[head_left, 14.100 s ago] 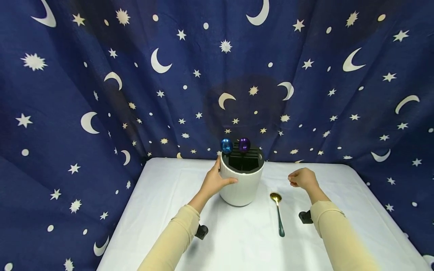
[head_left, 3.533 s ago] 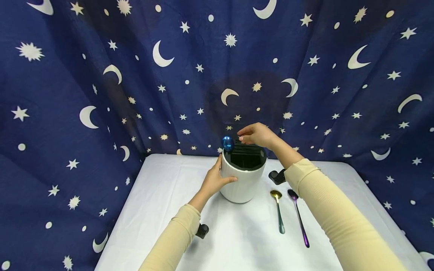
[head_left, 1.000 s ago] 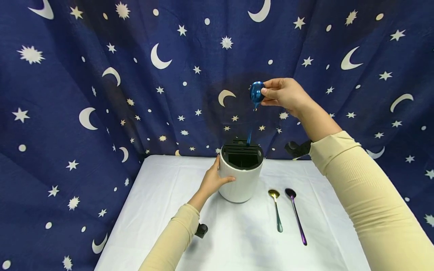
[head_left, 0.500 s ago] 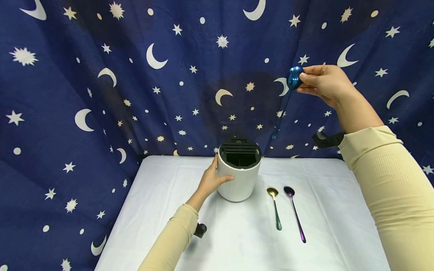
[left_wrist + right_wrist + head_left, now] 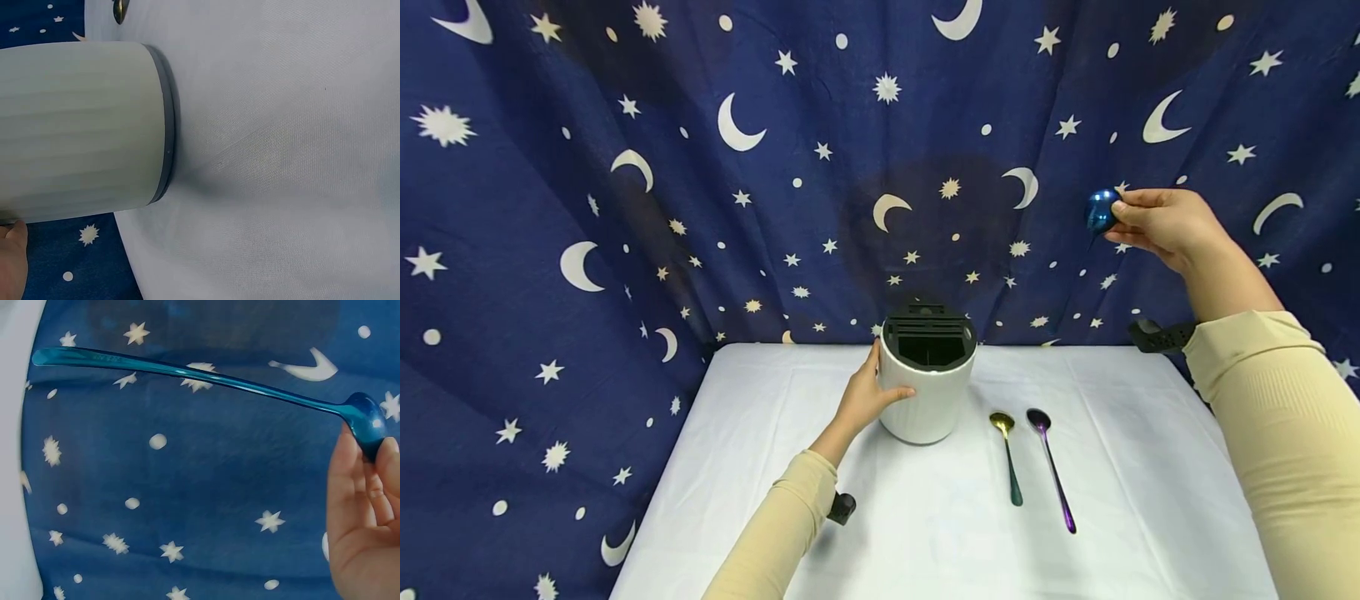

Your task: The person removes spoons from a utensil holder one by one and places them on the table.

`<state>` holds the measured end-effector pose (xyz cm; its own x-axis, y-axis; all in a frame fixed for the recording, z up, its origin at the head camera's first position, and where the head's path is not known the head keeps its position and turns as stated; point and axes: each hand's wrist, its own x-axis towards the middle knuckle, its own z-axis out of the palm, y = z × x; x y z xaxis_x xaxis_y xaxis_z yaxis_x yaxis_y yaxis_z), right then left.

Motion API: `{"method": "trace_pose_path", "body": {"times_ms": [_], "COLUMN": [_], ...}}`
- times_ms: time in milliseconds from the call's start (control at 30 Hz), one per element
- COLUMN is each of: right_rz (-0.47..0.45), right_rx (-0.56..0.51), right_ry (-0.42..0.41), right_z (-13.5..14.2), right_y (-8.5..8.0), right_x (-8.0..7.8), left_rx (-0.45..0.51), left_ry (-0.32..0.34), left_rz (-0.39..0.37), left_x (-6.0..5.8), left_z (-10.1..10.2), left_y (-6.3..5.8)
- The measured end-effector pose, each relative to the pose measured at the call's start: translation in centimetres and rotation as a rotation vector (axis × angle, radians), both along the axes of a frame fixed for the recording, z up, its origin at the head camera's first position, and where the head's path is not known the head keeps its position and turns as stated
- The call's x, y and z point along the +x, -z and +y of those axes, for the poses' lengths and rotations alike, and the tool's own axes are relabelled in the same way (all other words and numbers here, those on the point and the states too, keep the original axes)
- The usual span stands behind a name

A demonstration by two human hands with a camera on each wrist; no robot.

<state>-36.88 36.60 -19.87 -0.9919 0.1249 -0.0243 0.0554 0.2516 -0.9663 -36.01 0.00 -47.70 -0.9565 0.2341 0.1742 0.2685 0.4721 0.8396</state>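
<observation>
My left hand (image 5: 863,402) grips the side of a white round utensil holder (image 5: 922,406) with a black slotted insert, thumb across its front. In the left wrist view, the holder's ribbed wall (image 5: 81,131) and dark base ring show, with fingertips at lower left. Up at the right, my right hand (image 5: 1168,225) pinches a blue spoon (image 5: 1101,210) by its bowl. The right wrist view shows this spoon's long handle (image 5: 206,376) whole, reaching away from the fingers. On the table lie a gold spoon with green handle (image 5: 1009,462) and a longer purple spoon (image 5: 1054,467).
A white cloth covers the table (image 5: 925,533). Behind it hangs a dark blue curtain (image 5: 820,208) with moons and stars, close to the table's far edge. A black wrist mount (image 5: 1157,336) sits on the right arm, another (image 5: 842,507) on the left.
Earlier the purple spoon went from the holder to the table beside the gold one. My right hand then drew the blue spoon out, carried it right and has lowered slightly. The left hand stays.
</observation>
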Motion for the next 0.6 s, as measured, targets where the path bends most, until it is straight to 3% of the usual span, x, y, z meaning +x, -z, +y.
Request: {"method": "trace_pose_path", "body": {"times_ms": [600], "right_rz": [-0.080], "right_rx": [0.296], "right_ry": [-0.019], "right_z": [5.0], "right_y": [9.6], "right_x": [0.2], "left_rx": [0.019], "left_ry": [0.008], "left_rz": [-0.008], "left_x": [-0.2], "left_z": [-0.2], "left_y": [0.1]}}
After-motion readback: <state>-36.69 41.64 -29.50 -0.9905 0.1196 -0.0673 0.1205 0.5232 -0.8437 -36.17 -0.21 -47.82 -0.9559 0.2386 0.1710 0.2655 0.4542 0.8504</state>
